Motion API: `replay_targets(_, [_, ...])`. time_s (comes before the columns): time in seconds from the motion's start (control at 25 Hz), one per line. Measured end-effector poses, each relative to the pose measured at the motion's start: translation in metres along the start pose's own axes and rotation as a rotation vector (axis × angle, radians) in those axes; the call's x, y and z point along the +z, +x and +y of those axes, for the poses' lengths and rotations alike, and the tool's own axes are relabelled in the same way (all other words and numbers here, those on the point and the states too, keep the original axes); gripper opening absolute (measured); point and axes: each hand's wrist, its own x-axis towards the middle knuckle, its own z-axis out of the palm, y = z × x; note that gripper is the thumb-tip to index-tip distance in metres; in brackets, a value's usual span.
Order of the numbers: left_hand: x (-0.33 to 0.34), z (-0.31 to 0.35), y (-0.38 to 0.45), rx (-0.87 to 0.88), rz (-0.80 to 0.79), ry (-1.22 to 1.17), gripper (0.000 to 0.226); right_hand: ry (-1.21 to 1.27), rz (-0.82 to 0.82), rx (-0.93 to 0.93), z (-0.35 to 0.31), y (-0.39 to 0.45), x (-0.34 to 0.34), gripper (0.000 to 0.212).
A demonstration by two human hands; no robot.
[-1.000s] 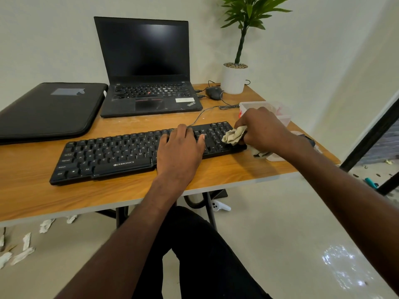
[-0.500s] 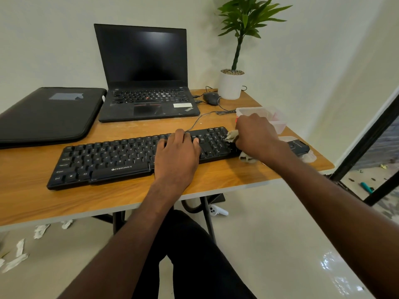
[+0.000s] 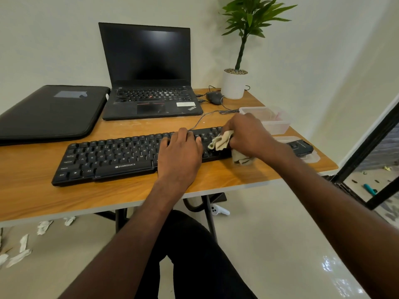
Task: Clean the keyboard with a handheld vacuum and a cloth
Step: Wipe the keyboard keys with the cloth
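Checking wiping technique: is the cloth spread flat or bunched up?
Bunched: the cloth is crumpled in the right hand, on the keyboard.

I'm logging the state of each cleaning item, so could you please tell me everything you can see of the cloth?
The cloth is a small beige rag, soft and crumpled, seemingly woven fabric. The right hand grips it bunched, one wad poking out toward the left hand and pressed on the keys at the right end of the black keyboard. Another fold hangs below the hand past the keyboard's near edge, apparently reaching the wooden table. Its middle is hidden by the hand.
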Motion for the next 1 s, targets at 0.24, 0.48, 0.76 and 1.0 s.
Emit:
replay_targets(0.24, [0.0,0.0,0.001,0.005,-0.002,-0.01,0.05,0.018,0.108,0.059,0.006,0.018,-0.004,0.024])
replay_targets(0.48, [0.0,0.0,0.001,0.011,0.002,-0.037,0.049,-0.012,0.098,0.106,0.021,-0.008,0.003,0.036])
replay_targets(0.76, [0.002,0.0,0.002,0.016,0.0,-0.056,0.05,-0.094,0.035,0.127,0.006,-0.013,-0.002,0.026])
replay_targets(1.0, [0.001,-0.002,0.002,0.042,0.016,-0.048,0.052,-0.13,0.093,0.201,0.001,-0.017,-0.012,0.02])
